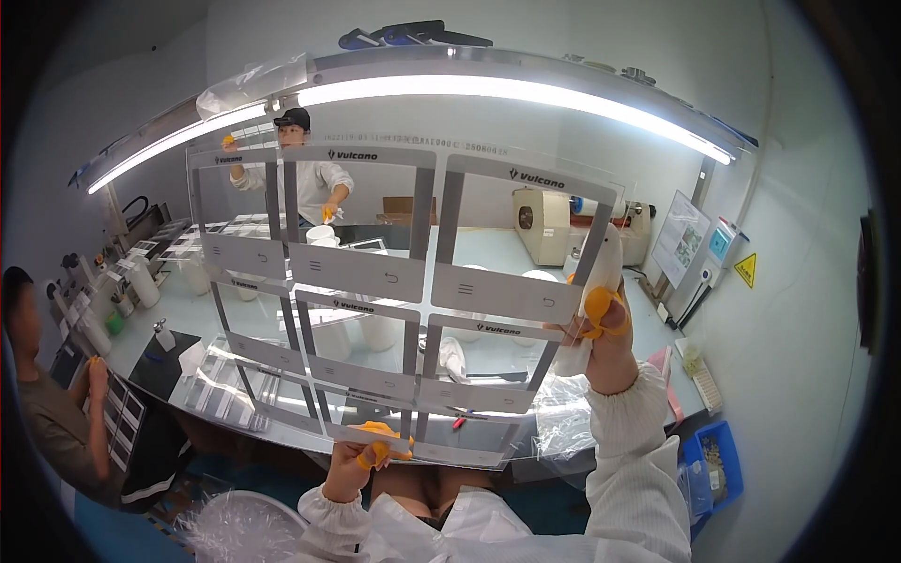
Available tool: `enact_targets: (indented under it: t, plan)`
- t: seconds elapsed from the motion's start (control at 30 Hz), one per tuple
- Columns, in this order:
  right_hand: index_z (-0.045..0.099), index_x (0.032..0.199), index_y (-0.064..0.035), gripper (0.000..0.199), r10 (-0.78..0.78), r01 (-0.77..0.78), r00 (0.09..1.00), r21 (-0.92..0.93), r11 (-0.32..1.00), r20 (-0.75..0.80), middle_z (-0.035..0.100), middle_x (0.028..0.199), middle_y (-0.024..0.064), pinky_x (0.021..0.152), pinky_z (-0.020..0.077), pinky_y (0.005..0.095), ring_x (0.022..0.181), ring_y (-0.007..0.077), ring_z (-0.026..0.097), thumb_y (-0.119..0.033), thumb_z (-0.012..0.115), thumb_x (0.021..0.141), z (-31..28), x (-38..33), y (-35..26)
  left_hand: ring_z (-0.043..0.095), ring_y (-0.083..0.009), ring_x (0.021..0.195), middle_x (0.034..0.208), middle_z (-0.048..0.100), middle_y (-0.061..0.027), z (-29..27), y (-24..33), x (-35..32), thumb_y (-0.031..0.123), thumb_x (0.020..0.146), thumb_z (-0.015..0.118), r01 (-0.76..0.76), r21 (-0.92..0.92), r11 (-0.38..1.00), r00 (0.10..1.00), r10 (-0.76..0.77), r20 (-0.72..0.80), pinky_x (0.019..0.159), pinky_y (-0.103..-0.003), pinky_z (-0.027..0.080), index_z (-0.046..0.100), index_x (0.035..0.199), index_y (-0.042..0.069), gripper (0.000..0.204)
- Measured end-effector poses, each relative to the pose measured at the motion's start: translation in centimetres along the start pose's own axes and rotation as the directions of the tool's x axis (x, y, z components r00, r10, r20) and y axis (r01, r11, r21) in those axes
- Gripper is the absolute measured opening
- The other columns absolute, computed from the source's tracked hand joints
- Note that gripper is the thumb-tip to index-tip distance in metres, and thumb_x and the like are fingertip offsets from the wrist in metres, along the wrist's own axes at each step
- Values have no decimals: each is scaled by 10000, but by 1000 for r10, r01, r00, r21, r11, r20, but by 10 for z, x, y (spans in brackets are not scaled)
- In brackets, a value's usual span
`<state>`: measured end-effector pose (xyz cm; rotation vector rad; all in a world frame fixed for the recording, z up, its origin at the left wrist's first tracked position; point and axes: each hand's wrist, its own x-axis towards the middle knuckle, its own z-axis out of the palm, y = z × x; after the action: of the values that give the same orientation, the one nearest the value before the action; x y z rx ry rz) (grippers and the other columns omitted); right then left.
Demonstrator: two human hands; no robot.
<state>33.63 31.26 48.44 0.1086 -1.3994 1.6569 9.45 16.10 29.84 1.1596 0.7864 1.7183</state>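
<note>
Clear plastic with grey printed frames makes up the large sheet (394, 291) that the person holds up toward the strip light (422, 89), well above the workbench (188, 319). It shows six window panels in two rows, and the bench and a co-worker across it can be seen through the clear parts. The left hand (361, 460) pinches the lower edge between thumb and fingers capped in orange finger covers (375, 450). The right hand (601, 324) pinches the right edge the same way, higher up, and seems to grip a white cloth or wad as well. The sheet looks thin, light and springy, apt to bow or crease if held by one corner, and its glossy face would likely smudge easily. Grasping it at the margins, two edges apart, suits it best.
</note>
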Motion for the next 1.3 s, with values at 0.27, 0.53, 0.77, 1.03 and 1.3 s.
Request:
enact_targets:
  t: [0.27, 0.53, 0.77, 1.03, 1.3]
  plan:
    - [424, 987, -133, 469, -60, 62, 996, 16, 998, -72, 557, 814, 66, 393, 398, 189, 501, 77, 504, -329, 710, 670, 5, -1, 3, 555, -134, 574, 746, 580, -71, 3, -1, 3, 360, 729, 598, 11, -77, 997, 999, -7, 48, 492, -200, 459, 550, 913, 43, 369]
    - [482, 939, -47, 493, -173, 155, 961, -99, 983, -215, 554, 725, 40, 377, 359, 199, 465, 82, 485, -361, 723, 645, 12, -5, 6, 543, -124, 553, 742, 581, -69, 3, 4, -3, 361, 741, 592, -60, 16, 998, 998, 60, -33, 475, -188, 444, 563, 901, 31, 368]
    - [564, 891, 20, 369, -655, 437, 753, -791, 428, 61, 558, 595, 28, 391, 372, 201, 478, 105, 521, -291, 670, 722, 16, -5, -8, 514, -86, 569, 739, 570, -46, 2, 11, -5, 363, 761, 561, -108, 157, 982, 988, 124, -97, 497, -162, 417, 550, 930, 13, 389]
    - [576, 1005, -24, 323, -378, 341, 742, -797, -499, 554, 522, 605, 48, 447, 400, 228, 450, 155, 501, -73, 646, 694, 45, 2, -19, 547, -122, 684, 826, 566, -61, -9, 11, -12, 311, 752, 589, -121, 217, 969, 981, 150, -124, 651, -193, 464, 543, 937, 3, 362]
    - [499, 617, -8, 180, -368, 398, 686, -747, -533, 628, 385, 512, 15, 335, 367, 229, 369, 104, 419, -57, 671, 628, 46, 14, -15, 558, -140, 746, 911, 560, -77, -24, 0, -17, 253, 748, 609, -126, 121, 985, 982, 141, -124, 723, -218, 466, 496, 1003, 13, 368]
